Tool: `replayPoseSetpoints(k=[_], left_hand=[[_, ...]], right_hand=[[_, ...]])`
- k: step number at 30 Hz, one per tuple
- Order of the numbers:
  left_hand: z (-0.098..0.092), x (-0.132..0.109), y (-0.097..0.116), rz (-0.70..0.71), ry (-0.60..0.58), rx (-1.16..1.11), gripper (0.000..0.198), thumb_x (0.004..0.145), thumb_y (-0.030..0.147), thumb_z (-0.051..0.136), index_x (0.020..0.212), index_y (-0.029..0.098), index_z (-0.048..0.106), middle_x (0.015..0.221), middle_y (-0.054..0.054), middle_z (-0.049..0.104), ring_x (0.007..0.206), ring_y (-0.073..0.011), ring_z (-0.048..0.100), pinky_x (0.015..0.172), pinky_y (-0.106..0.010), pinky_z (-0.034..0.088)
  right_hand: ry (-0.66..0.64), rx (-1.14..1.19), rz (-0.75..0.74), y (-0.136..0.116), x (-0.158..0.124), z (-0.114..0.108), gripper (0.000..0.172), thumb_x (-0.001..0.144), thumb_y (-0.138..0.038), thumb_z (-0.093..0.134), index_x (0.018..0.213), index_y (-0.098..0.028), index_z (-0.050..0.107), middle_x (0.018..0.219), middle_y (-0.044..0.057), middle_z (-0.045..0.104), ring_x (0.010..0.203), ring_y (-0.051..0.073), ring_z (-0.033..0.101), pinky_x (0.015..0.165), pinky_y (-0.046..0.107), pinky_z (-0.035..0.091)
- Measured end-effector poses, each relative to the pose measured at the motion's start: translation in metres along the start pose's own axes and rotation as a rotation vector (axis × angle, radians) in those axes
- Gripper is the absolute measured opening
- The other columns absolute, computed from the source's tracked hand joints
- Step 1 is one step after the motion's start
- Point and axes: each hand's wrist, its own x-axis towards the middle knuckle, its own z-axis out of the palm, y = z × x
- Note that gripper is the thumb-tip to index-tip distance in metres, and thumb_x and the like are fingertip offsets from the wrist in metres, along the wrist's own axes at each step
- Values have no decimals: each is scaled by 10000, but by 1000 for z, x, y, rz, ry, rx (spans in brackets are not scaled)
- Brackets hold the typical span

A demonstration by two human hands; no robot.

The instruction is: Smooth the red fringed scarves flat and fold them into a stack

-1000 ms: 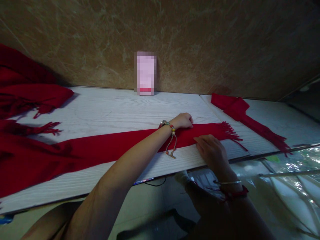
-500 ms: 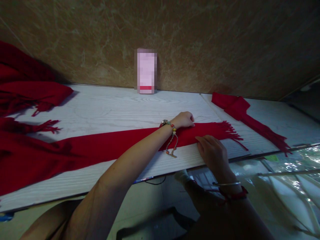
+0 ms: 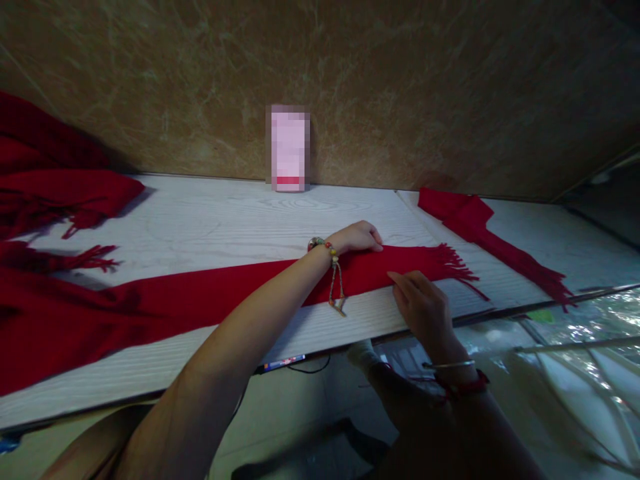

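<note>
A long red fringed scarf [image 3: 185, 300] lies stretched flat along the white wood-grain table [image 3: 215, 220], its fringe at the right end. My left hand [image 3: 357, 237] is at the scarf's far edge, not far from the fringe, with curled fingers closed on the cloth; the fingertips are partly hidden. A beaded bracelet [image 3: 334, 257] on that wrist dangles over the scarf. At the near edge, a little further right, my right hand [image 3: 423, 300] has thumb and finger pinched together on the border of the cloth.
Another folded red scarf [image 3: 475, 227] lies at the right. Bunched red scarves [image 3: 65, 190] are heaped at the left. A pink, blurred-out phone-like object [image 3: 290, 150] leans against the brown marbled wall [image 3: 175, 87]. Clear plastic wrapping [image 3: 600, 327] is below the table's right edge.
My left hand has slid slightly left along the scarf's far edge. The right hand stays at the near edge. The whole view has shifted a little.
</note>
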Motion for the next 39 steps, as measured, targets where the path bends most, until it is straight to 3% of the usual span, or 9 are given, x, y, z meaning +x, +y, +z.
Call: replayPoseSetpoints(k=[4,11,15,19,23,27,31,39], left_hand=[[-11,-6,3,47,-14,-144,135,744,87,611,867,110,659,710,1,638,625,-92,542,646,-219,439],[-46,-17,13,235,-70,-349,186,711,56,620,884,123,613,661,44,575,623,-65,507,639,-207,376],[-66,-28,18,341,-109,-329,264,678,50,630,930,126,608,661,56,552,640,-64,511,662,-217,372],[-81,-37,23,403,-91,-99,233,679,121,650,912,122,648,678,45,544,658,-78,512,659,-229,377],[-85,-42,32,472,-25,105,228,693,165,641,917,129,671,703,32,560,675,-87,513,652,-232,380],[-82,-48,44,573,1,140,260,693,142,627,951,124,655,750,19,593,724,-92,541,673,-221,403],[-81,-59,56,626,-49,161,244,715,141,616,957,131,644,728,30,593,684,-81,539,677,-224,410],[-81,-68,63,634,-73,166,209,736,167,625,939,121,654,703,31,567,678,-88,530,679,-241,400]], right_hand=[[93,76,40,-1,6,1,232,867,-75,472,953,-170,666,665,20,580,574,139,540,559,255,455],[342,112,145,-5,31,-2,212,859,-123,503,967,-222,656,757,33,653,723,174,610,709,332,509],[435,151,197,-16,43,-11,197,851,-125,523,955,-234,650,805,35,682,754,172,632,755,349,520],[424,246,235,-28,49,-17,212,845,-112,515,948,-242,648,832,25,700,771,159,655,752,337,530],[359,400,346,-32,51,-21,231,865,-160,456,961,-241,649,861,18,718,806,164,674,744,353,542],[322,523,501,-32,53,-28,250,880,-296,472,1061,-210,622,919,56,721,821,182,681,708,361,553],[243,426,553,-36,55,-37,387,790,-407,619,1127,-219,588,936,62,719,824,214,684,688,376,555],[276,398,611,-43,55,-46,239,775,-363,657,976,-234,652,938,35,726,810,203,689,771,380,550]])
